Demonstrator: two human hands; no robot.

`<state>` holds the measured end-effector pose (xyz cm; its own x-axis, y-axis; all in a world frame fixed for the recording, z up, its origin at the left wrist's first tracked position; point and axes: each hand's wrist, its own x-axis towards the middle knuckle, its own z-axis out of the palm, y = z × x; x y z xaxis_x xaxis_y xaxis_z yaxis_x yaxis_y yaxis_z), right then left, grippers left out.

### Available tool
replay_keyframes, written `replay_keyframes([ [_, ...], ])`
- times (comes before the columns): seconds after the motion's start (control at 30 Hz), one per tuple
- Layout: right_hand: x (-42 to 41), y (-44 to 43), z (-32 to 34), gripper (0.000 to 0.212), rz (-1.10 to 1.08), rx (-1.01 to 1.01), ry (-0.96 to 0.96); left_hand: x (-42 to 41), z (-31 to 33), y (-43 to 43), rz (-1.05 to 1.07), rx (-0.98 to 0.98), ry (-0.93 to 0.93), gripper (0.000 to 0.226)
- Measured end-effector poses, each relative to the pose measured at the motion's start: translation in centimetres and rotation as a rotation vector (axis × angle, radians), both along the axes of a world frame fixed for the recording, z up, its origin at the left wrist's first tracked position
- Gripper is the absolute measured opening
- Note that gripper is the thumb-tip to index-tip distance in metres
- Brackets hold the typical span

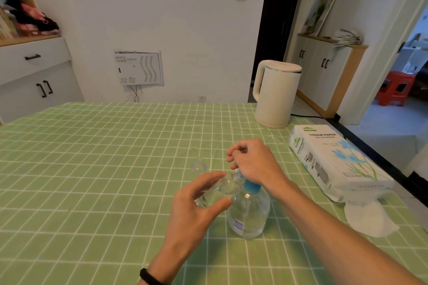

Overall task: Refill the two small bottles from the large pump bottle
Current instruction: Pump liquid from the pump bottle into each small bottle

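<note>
A surface (92,157) under a green checked cloth fills the lower frame. Just left of centre, a small clear piece (198,165) stands alone on the cloth, above the hands; it is too glassy to tell whether it is a cap or a bottle.

Below it, the left hand (199,206) comes up from the bottom edge with a black band (148,276) on the wrist. Its fingers (208,180) and thumb curl round a small bottle (222,190), which is clear, held off the cloth and tilted. The bottle's top end points right, toward the blue spout of the large pump bottle (249,213).

That large bottle stands upright on the cloth at lower centre, touching the small bottle's side. The right hand (252,162) sits on top of its pump, fingers bent down over the pump head, which is mostly hidden beneath the palm; only the blue collar and spout tip show.

At upper right stands a white kettle (275,95). Right of the hands lies a pack of tissue paper (333,159), with a loose tissue (368,220) lying below it.
</note>
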<state>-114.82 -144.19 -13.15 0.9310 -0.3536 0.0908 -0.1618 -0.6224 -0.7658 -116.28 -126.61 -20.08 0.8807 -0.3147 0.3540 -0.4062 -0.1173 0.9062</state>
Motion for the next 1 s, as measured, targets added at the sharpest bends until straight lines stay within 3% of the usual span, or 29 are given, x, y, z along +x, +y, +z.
replay_keyframes([
  [0.33,0.0,-0.3,-0.3,0.026,-0.002,0.082,-0.039,-0.2,0.0,0.0,0.005,0.003,0.013,0.049],
  [0.53,0.2,-0.1,0.9,0.026,0.065,0.043,-0.180,-0.1,0.6,-0.1,0.006,0.013,-0.024,0.048],
  [1.0,0.3,-0.4,-0.6,0.032,-0.007,0.144,-0.085,0.0,-0.2,-0.1,0.005,-0.002,-0.015,0.049],
])
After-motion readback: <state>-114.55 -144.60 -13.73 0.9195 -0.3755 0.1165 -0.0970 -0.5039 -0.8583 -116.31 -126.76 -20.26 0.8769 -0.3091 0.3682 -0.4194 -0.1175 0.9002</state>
